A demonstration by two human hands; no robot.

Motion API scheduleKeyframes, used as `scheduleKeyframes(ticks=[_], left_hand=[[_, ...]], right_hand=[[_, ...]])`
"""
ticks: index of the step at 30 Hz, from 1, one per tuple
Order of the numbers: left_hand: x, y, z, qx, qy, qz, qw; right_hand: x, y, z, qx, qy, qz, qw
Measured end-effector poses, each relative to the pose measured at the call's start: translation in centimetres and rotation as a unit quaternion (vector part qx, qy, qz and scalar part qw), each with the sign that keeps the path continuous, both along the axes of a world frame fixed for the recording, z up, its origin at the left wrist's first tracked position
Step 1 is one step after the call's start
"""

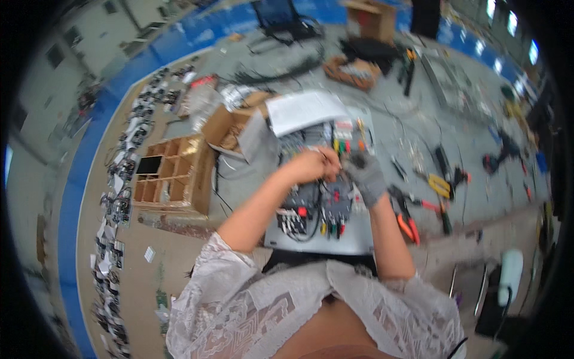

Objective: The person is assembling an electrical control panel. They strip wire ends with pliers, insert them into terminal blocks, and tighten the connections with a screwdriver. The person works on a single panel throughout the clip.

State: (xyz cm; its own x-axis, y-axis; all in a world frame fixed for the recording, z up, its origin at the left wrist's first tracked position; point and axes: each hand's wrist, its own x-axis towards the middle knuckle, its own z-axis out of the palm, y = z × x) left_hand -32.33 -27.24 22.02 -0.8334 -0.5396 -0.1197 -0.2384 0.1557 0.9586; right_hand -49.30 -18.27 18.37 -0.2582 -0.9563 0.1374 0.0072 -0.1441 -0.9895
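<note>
My left hand [318, 166] is bare, its fingers bent into a pinch over the middle of a light grey metal panel [287, 242]. Close beside it, my right hand [365, 177] wears a grey glove and has its fingers curled toward the left one. Whatever lies between the fingertips is too small and blurred to make out. Under both hands the panel carries dark electrical components with red, yellow and green wire ends [332, 228]. A black cable [314, 230] loops at its near side. White paper sheets [308, 112] cover part of the far end.
Left of the panel stand a divided cardboard box [179, 206] and an open carton [226, 134]. Pliers with orange handles [409, 227], yellow-handled cutters [439, 185] and a cordless drill [502, 151] lie to the right. A black chair [280, 18] is beyond the table.
</note>
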Motion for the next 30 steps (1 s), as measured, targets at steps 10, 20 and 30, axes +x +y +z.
scheduleKeyframes(ticks=[10, 20, 30], left_hand=[[-0.3, 0.7, 1.5, 0.049, -0.027, 0.008, 0.998], [-0.3, 0.6, 1.6, 0.040, -0.037, 0.007, 0.999], [-0.4, 0.7, 1.6, 0.037, -0.040, 0.019, 0.998]], right_hand=[[-0.2, -0.3, 0.3, 0.049, -0.032, 0.021, 0.998], [-0.1, 0.0, 1.3, 0.051, -0.082, 0.032, 0.995], [0.0, 0.1, 0.9, 0.053, -0.074, 0.031, 0.995]])
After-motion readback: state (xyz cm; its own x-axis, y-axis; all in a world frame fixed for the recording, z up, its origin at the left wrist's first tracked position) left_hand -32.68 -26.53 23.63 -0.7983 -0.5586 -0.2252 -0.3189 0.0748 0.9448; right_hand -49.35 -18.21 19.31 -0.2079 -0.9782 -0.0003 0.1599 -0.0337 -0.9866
